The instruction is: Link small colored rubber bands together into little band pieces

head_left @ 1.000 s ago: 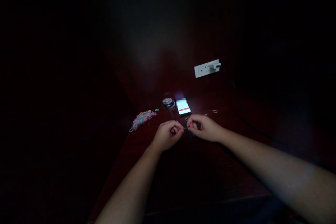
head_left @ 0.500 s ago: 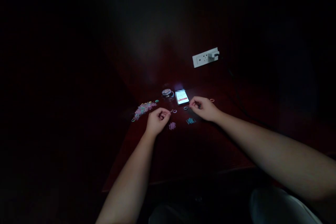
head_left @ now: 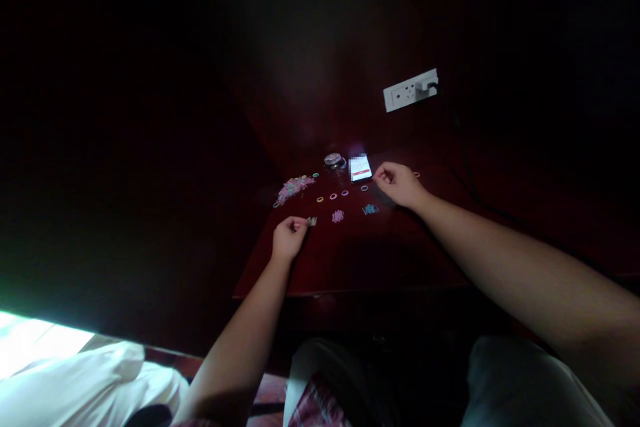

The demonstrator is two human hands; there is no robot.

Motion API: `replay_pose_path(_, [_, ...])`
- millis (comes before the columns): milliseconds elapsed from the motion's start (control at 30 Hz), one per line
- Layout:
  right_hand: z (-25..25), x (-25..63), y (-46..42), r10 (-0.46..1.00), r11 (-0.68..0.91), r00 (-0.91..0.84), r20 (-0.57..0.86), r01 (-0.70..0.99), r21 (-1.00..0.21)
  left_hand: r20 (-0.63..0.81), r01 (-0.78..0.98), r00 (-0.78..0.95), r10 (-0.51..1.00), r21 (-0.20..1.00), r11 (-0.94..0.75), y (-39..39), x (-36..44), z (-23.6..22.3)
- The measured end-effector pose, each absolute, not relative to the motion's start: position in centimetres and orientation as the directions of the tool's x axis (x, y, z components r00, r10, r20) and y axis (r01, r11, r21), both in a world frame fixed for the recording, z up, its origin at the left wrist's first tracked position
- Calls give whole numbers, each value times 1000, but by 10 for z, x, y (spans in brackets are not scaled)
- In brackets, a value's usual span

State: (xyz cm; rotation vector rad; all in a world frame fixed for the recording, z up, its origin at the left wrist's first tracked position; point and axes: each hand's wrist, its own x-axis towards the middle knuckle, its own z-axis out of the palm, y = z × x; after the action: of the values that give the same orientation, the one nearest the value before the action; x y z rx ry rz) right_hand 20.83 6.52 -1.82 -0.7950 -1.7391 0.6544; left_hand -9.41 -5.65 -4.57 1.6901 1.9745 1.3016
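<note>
Spreading across a dark red table point(head_left: 345, 260), with a front edge quite near — apt to lose any band flicked over it. Reaching out with the left hand point(head_left: 290, 237), fingers curled inward, tips drawn together at a small pale pile point(head_left: 313, 221); farther off with the right hand point(head_left: 397, 183), loosely curled, thumb near forefinger — too dim to tell of any band between either set of fingertips. Could bump the mixed heap of bands point(head_left: 295, 189), beyond the left hand, through a careless lift, and send strays toward the small piles. Might knock the lit phone point(head_left: 361, 168), just beside the right fingertips, or push on into the lidded jar point(head_left: 334, 161) to its left, from a short swing of the wrist. Could drag the pale pile into the pink-purple pile point(head_left: 338, 215), or that into the blue pile point(head_left: 371, 209), through a sideways slip. Smallest of all, could scatter the loose single bands, yellow point(head_left: 321, 199), pink point(head_left: 333, 196), purple point(head_left: 345, 193) and grey-blue point(head_left: 364, 188), by brushing low over the tabletop, or overlook the orange band point(head_left: 417, 175) past the right hand, for want of light.
</note>
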Motion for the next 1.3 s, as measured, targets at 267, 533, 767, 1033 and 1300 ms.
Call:
replay_pose_path(267, [-25,209,74,784,618,-227,578,195,-761,382,791,-300,874,612,5,-53,-91,-44])
replay_pose_path(533, [-22,208,69,781,621,-243,575,212,-755,379,696,-372,847,718,-16,-43,-105,-51])
replay_pose_path(767, [-20,208,63,775,625,-265,575,177,-761,410,734,-438,800,677,55,-9,-148,-51])
replay_pose_path(1033, [-15,204,55,767,627,-315,559,188,-756,429,889,-199,881,458,-22,36,-148,-49])
replay_pose_path(1300, [-15,203,54,750,645,-337,568,184,-742,435,932,-77,897,352,-90,54,-151,-46])
